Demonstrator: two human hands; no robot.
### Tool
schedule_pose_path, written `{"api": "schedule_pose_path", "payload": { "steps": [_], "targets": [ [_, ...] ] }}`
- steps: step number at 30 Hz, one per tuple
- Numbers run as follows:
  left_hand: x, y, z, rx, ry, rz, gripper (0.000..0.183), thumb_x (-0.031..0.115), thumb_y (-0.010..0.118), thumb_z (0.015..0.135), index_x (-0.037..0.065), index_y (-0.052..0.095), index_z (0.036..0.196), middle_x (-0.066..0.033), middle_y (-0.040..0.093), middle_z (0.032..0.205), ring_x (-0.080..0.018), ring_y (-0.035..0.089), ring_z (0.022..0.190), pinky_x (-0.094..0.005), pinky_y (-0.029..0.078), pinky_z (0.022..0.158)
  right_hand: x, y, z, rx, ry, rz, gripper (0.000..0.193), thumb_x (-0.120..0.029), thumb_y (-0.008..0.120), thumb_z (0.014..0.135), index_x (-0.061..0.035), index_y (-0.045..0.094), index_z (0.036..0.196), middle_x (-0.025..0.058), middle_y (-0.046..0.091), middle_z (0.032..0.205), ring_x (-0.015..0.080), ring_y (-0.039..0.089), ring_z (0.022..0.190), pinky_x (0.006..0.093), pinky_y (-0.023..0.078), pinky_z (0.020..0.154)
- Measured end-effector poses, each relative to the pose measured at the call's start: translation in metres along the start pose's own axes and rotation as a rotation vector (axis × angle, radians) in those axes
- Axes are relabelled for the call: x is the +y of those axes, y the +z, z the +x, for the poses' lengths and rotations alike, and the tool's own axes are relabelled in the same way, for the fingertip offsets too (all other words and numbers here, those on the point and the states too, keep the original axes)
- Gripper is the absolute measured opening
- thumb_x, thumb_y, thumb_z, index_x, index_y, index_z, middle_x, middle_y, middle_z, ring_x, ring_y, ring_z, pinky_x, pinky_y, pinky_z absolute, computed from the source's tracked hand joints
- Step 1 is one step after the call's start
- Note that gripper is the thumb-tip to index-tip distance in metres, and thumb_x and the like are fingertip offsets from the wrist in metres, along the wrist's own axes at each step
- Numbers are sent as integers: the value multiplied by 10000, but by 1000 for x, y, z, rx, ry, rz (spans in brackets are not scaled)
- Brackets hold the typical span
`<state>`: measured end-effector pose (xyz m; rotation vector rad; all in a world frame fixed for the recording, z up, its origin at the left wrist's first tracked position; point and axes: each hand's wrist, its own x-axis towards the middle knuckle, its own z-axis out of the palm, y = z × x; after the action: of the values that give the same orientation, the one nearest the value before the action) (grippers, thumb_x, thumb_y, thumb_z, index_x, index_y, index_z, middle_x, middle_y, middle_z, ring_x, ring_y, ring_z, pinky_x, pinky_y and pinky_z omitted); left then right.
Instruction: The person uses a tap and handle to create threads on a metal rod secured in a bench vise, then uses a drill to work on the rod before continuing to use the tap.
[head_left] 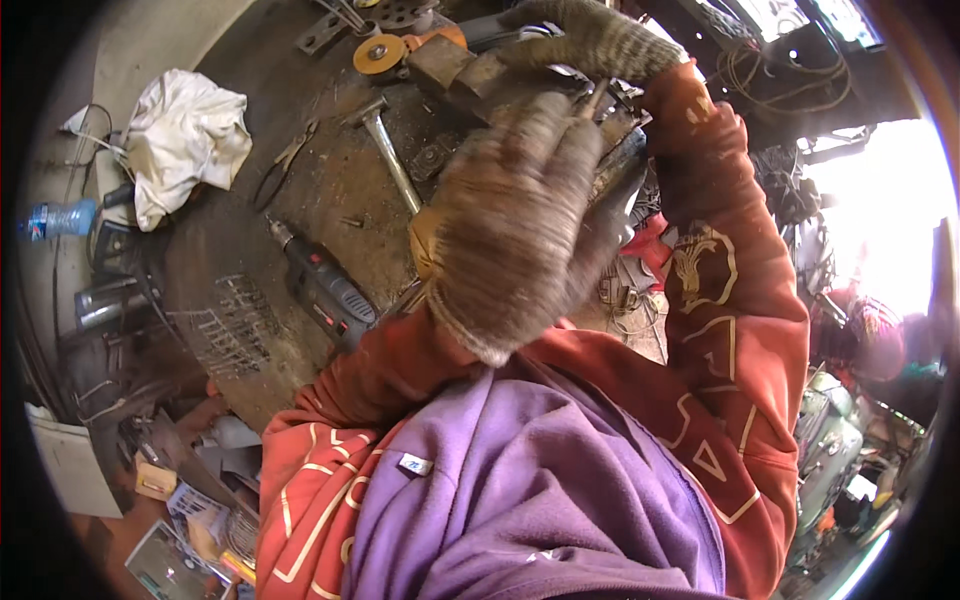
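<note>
Cluttered tabletop [330, 190] is crowding both gloved hands: left hand [515, 225] spreading blurred, right hand [590, 40] gripping metal [470, 75], risking knocking the hammer [385, 140].

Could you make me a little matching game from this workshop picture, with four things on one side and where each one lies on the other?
Things:
1. hammer
2. power drill
3. white cloth
4. plastic bottle

Places:
A. bunched up at the upper left of the bench
B. at the far left edge of the picture, lying on its side
C. on the bench just left of the gloved left hand, head pointing away
D. on the bench near the left sleeve, beside a wire grid

Pairs: 1-C, 2-D, 3-A, 4-B
</note>
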<state>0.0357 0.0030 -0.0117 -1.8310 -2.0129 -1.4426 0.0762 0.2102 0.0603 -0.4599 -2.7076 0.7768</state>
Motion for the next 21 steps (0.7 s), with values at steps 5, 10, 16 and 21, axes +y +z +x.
{"api": "schedule_pose_path", "payload": {
  "steps": [5, 10, 16, 21],
  "targets": [
    [-36, 11, 3, 113, 58, 39, 367, 229, 759, 992, -10, 720, 1269, -216, 706, 1280, -406, 686, 1151, -494, 540, 1022, 61, 22, -9, 34, -813, 202, 263, -254, 765, 993, -41, 806, 1141, 173, 731, 1300, 340, 714, 1155, 405, 564, 986],
    [-98, 5, 58, -75, -37, -257, 326, 244, 702, 1041, -31, 749, 1209, -231, 763, 1150, -395, 738, 1082, -446, 584, 969, 33, 18, -93, 91, 362, 615, 462, -96, 670, 1054, -5, 620, 1504, 96, 713, 1312, 162, 681, 1116, 333, 559, 1021],
    [-140, 57, 144, -368, 725, -71, 277, 108, 627, 1021, -2, 755, 1241, -224, 741, 1263, -380, 705, 1201, -459, 532, 1074, -47, 75, -111, 547, -139, -52, 500, -45, 803, 884, -10, 688, 1369, 201, 654, 1455, 414, 587, 1400, 496, 427, 1208],
    [-91, 112, 159, -471, 415, -308, 289, 125, 648, 1013, -4, 743, 1253, -215, 734, 1261, -381, 704, 1180, -466, 539, 1061, -42, 108, -62, 876, -582, -121, 635, -178, 905, 740, -56, 691, 1326, 183, 659, 1329, 447, 618, 1239, 527, 503, 1017]
  ]
}}
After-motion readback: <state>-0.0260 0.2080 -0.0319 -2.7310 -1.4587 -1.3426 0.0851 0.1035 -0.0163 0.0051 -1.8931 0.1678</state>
